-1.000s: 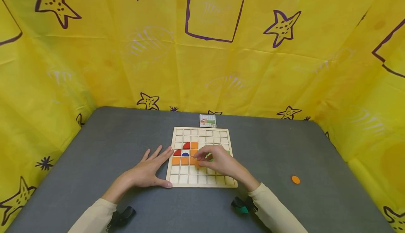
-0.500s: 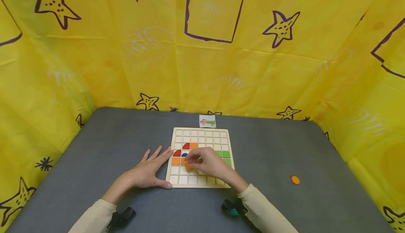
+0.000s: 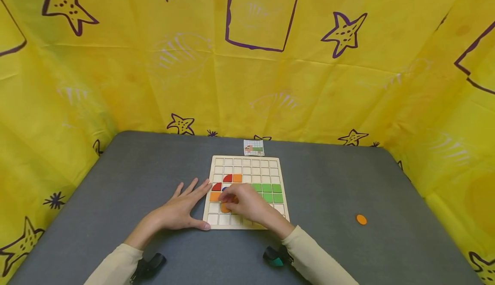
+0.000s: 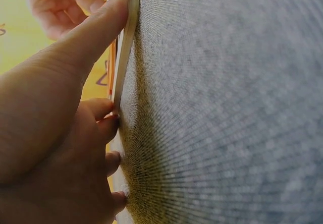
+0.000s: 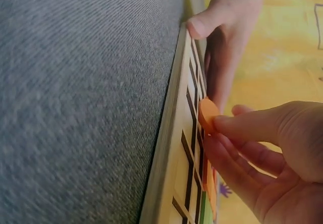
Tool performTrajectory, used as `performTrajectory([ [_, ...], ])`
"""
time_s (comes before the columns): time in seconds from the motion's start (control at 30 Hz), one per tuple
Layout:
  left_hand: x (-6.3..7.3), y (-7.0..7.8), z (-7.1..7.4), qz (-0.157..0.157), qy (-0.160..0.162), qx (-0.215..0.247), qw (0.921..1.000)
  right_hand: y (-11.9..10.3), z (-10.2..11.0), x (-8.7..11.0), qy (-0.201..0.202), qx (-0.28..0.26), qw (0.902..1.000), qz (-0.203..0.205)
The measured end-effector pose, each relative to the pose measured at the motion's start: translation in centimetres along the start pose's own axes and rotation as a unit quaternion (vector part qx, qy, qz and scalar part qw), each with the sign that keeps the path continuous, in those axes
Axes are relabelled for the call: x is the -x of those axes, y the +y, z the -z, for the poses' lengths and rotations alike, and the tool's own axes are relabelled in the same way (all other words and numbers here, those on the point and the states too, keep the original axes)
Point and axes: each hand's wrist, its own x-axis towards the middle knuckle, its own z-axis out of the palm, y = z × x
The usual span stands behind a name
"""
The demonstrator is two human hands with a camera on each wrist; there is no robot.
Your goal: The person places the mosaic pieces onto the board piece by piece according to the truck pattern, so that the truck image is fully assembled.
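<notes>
A wooden grid board [image 3: 257, 170] lies on the dark table. My left hand [image 3: 179, 209] is spread at its left side, thumb and fingertips touching the edge. My right hand [image 3: 245, 201] pinches a round-edged orange piece [image 5: 207, 114] between thumb and fingers, over the board's lower left cells. Beside it on the grid are an orange square tile [image 3: 215, 196], two red quarter-circle tiles [image 3: 228, 178] and a partly covered blue piece [image 3: 224, 189]. Several green square tiles [image 3: 267, 188] fill cells at the right. My right hand hides some middle cells.
A small picture card [image 3: 254, 148] lies just behind the board. One loose orange disc [image 3: 361, 219] rests on the grey table [image 3: 328, 177] to the right. A yellow patterned cloth [image 3: 247, 78] surrounds the table at the back and sides.
My right hand has moved left and slightly nearer over the board, carrying the orange piece and uncovering more green tiles. The left hand has stayed in place.
</notes>
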Motion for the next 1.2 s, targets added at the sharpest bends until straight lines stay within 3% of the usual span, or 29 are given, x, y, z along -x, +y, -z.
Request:
performTrajectory([
  [0.57, 0.0, 0.0, 0.1, 0.007, -0.002, 0.0, 1.0, 0.0, -0.4, 0.1, 0.003, 0.051, 0.9986, 0.015],
  [0.83, -0.1, 0.0, 0.0, 0.005, -0.003, 0.001, 1.0, 0.1, 1.2, 0.9, 0.013, 0.02, 0.9997, 0.005],
  [1.2, -0.1, 0.2, 0.0, 0.011, -0.01, -0.001, 0.9999, 1.7, 3.3, 2.9, 0.045, 0.026, 0.9986, -0.008],
])
